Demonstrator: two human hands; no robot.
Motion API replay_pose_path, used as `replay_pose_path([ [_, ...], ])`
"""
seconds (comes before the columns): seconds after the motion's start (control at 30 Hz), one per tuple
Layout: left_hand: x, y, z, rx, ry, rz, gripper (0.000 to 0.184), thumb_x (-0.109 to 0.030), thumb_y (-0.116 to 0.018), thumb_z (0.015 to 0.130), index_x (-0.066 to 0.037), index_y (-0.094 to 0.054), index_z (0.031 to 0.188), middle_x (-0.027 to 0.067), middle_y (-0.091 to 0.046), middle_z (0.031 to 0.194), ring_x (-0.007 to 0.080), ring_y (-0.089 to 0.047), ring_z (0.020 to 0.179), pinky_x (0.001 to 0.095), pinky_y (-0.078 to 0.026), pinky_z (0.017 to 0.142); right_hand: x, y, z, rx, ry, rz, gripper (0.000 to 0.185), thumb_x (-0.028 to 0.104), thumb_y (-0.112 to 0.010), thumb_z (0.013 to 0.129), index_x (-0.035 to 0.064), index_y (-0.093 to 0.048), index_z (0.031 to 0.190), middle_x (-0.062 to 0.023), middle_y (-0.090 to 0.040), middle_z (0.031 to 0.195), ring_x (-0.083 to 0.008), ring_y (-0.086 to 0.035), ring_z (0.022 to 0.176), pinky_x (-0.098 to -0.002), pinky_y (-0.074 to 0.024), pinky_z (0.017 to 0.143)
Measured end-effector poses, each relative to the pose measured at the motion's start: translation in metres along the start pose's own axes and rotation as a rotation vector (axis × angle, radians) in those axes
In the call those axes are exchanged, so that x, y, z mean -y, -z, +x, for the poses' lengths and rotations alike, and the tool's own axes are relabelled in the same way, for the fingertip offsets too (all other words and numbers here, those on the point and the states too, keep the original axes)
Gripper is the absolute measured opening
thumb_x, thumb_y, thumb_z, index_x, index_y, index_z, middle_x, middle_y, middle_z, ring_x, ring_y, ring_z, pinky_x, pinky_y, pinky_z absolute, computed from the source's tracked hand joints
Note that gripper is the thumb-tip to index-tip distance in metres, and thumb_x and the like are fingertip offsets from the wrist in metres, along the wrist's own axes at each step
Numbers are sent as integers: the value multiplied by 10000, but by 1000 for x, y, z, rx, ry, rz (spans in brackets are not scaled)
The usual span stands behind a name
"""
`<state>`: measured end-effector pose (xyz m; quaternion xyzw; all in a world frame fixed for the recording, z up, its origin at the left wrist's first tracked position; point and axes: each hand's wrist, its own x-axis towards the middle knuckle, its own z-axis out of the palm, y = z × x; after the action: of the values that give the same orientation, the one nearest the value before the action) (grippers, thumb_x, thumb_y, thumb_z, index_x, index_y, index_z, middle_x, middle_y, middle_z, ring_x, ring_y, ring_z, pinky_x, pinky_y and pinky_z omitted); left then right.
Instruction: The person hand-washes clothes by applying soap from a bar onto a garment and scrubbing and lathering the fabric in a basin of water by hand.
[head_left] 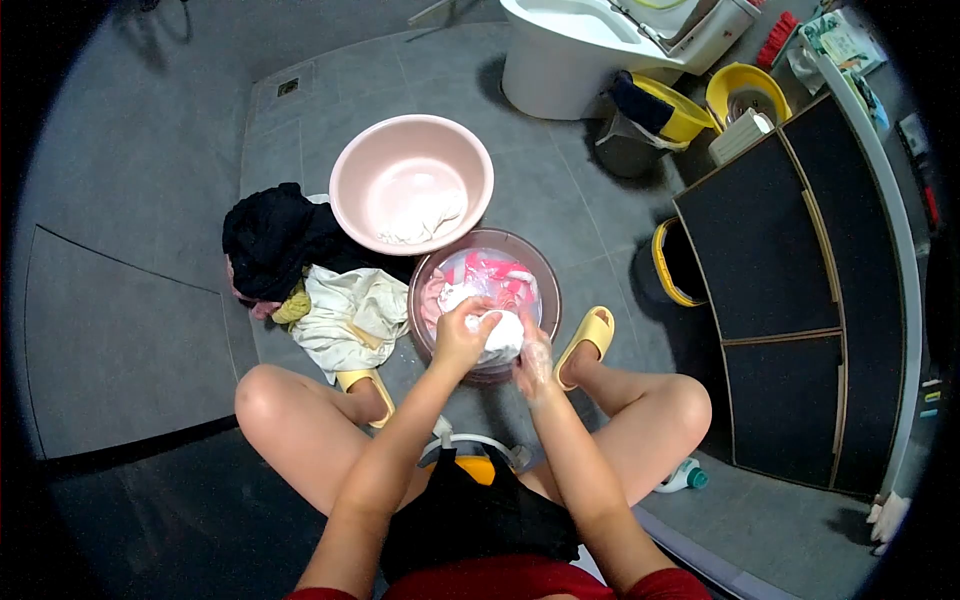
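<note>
Above the near part of a brownish-pink basin, both hands hold a white wet cloth. My left hand grips its left side, with the thumb on top. My right hand is closed round its right edge, and suds cover that hand and wrist. Pink and white laundry lies in water inside the basin. Just behind stands a larger pale pink basin with a white cloth in its bottom.
Dark clothes and a cream garment are heaped on the floor at left. A toilet and yellow-rimmed bins stand at the back right. A black cabinet lines the right; a bottle lies near the right knee.
</note>
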<state>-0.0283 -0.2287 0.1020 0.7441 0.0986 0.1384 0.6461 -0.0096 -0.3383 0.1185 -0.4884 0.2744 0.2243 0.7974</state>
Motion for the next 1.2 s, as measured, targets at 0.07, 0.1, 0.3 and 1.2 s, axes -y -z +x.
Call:
replay_pose_path([
  [0.07,-1,-13,-14,-77,-192,116,85,-139,-633,705,-54,-627,701,75,-585,648,219,-588,610,307,-463,596,-28,23,24,26,-13,-8,305,363,-538,827,71,-561,913,-10,-544,753,-125,-530,681,-270,-436,619],
  [0.1,-11,-17,-24,-12,-328,242,114,-165,-655,684,-67,-608,649,73,-537,582,258,-555,555,326,-444,528,-38,33,30,143,-25,-36,280,363,-530,831,85,-541,856,-11,-536,737,-110,-521,663,-259,-434,586],
  [0.3,-2,-8,-4,-210,-256,524,236,-168,-672,654,-86,-504,509,72,-481,516,261,-494,445,338,-390,429,-50,-5,-25,86,175,-97,242,305,-457,879,81,-549,880,34,-524,769,-75,-500,693,-229,-419,586],
  [1.2,-4,29,2,260,384,-156,260,-102,-673,674,1,-605,903,71,-603,816,119,-552,735,227,-436,663,-32,17,11,237,126,-183,139,124,-541,818,9,-570,892,-24,-569,810,-98,-545,712,-213,-454,647],
])
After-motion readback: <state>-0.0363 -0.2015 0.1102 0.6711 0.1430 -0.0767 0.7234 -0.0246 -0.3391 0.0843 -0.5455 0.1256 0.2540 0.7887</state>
